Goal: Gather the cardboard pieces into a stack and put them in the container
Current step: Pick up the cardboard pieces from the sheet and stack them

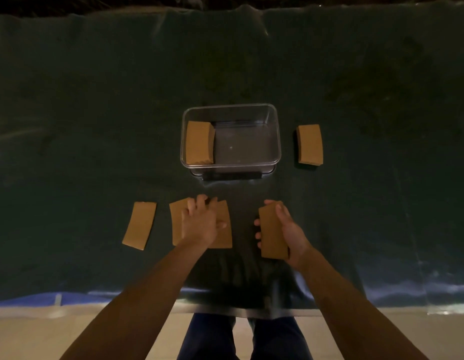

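Standing at the near edge of the dark green cloth-covered table (95,100), the person has both bare hands down among flat tan cardboard rectangles. The right hand (290,229) is wrapped around a small stack of cardboard pieces (272,232), thumb along one long edge and fingertips curling round the other, lifted a little on its side. The left hand (199,222) lies spread and flat on two overlapping cardboard pieces (223,224), pressing rather than gripping. Just left of it a single cardboard piece (139,225) lies loose and untouched.

These look light, stiff and thin, likely to slide on the cloth; pinching across the long edges should keep a stack square.

Farther off stands the clear plastic rectangular container (276,141), with one cardboard stack (199,142) already inside against its left wall. Beside the container on the right, well apart from either hand, another cardboard stack (310,144) waits.
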A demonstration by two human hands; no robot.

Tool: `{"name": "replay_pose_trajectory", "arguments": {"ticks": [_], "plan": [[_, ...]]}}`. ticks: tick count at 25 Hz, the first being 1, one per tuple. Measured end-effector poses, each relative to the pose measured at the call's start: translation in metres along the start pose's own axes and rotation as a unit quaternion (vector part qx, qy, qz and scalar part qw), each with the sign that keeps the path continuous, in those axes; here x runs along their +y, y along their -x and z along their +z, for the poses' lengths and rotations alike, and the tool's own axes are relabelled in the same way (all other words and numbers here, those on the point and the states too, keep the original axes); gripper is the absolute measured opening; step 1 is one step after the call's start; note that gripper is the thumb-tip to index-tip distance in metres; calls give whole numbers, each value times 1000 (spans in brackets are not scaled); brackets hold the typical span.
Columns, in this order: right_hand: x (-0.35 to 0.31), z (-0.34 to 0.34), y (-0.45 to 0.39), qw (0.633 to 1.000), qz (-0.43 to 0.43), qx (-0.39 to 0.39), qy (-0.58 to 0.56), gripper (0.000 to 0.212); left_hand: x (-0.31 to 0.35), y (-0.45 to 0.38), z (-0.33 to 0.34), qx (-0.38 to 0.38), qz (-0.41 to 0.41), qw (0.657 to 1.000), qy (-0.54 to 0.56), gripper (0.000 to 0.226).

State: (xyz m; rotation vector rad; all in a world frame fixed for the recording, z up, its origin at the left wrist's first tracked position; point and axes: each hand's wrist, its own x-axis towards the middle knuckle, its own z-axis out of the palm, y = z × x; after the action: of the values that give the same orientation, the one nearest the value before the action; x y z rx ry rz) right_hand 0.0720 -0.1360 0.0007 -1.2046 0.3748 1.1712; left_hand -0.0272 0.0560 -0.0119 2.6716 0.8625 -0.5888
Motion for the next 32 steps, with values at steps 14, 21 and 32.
{"name": "replay_pose_trajectory", "arguments": {"ticks": [14, 21, 32], "plan": [[15, 15, 3, 1000, 2, 25, 7, 31, -85, -23, -40, -73, -50, 994, 62, 61], [18, 21, 7, 1000, -3, 22, 20, 31, -81, -15, -38, 24, -56, 996, 58, 25], [15, 58, 20, 992, 87, -88, 28, 75, -8, 19, -65, -244, 40, 816, 522, 25]]}}
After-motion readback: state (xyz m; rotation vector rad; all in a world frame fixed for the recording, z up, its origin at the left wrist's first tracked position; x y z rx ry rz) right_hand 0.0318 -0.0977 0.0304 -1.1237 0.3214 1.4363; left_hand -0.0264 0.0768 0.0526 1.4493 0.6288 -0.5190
